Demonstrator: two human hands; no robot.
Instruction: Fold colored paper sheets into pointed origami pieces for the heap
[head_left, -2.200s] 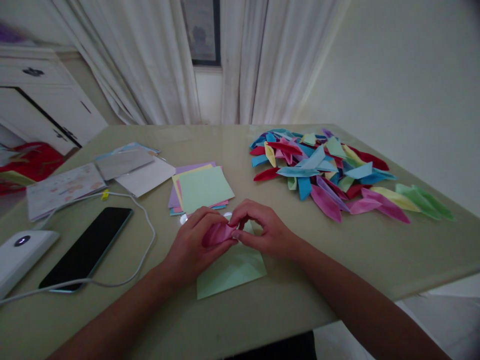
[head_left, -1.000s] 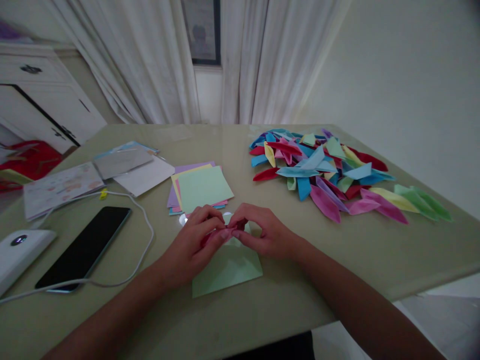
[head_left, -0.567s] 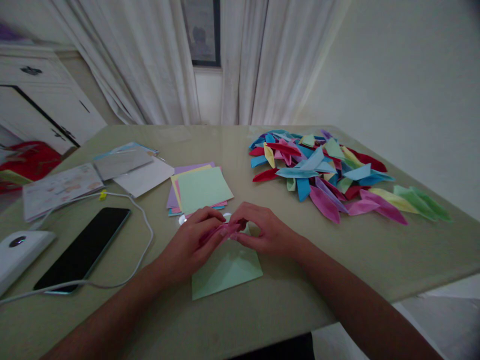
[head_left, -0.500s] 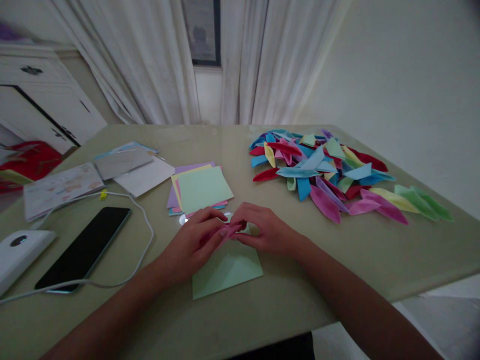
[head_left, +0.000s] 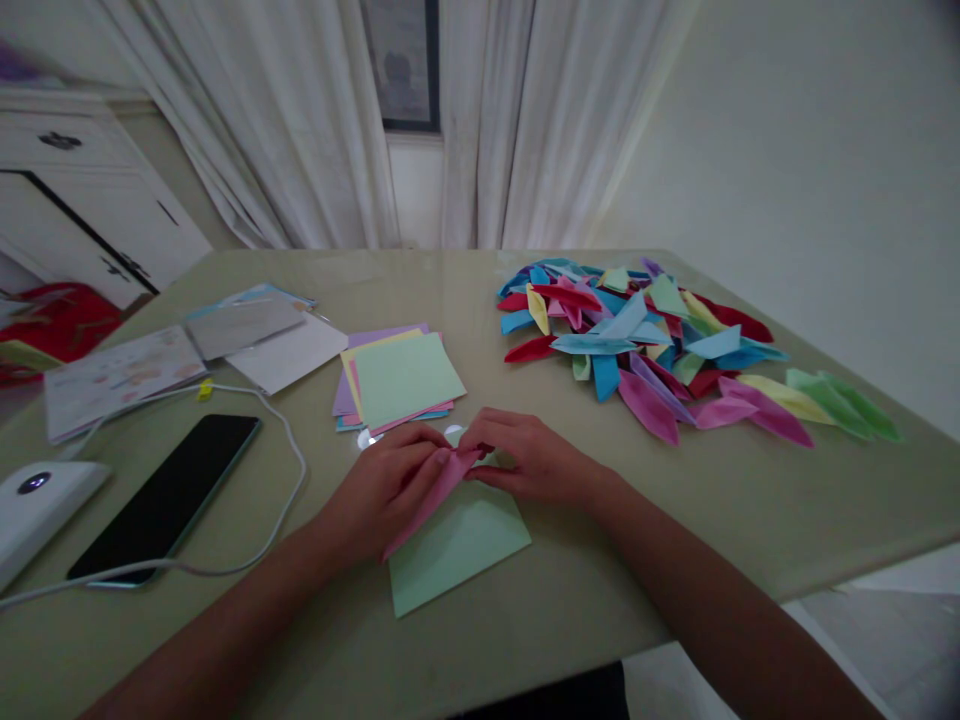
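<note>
A folded piece of pink paper point(head_left: 435, 497) is pinched between both hands at the middle of the table. My left hand point(head_left: 396, 478) is closed on its left side, thumb on top. With thumb and fingertips, my right hand point(head_left: 521, 452) grips its upper right end. The fingers hide part of the paper's folds. Beneath the hands lies a light green square sheet point(head_left: 465, 550), partly covered by them. Just beyond, a stack of coloured paper squares point(head_left: 409, 378) has a light green sheet on top.
A heap of folded coloured paper pieces point(head_left: 622, 335) spreads over the table's right side. On the left are a black phone point(head_left: 169, 495), a white device point(head_left: 49, 515), a white cable point(head_left: 296, 470) and several paper packets point(head_left: 127, 380). Curtains point(head_left: 300, 120) hang behind the table.
The pink paper has turned so a longer strip shows, reaching down and left below my left thumb. The green sheet beneath has shifted slightly toward me.
</note>
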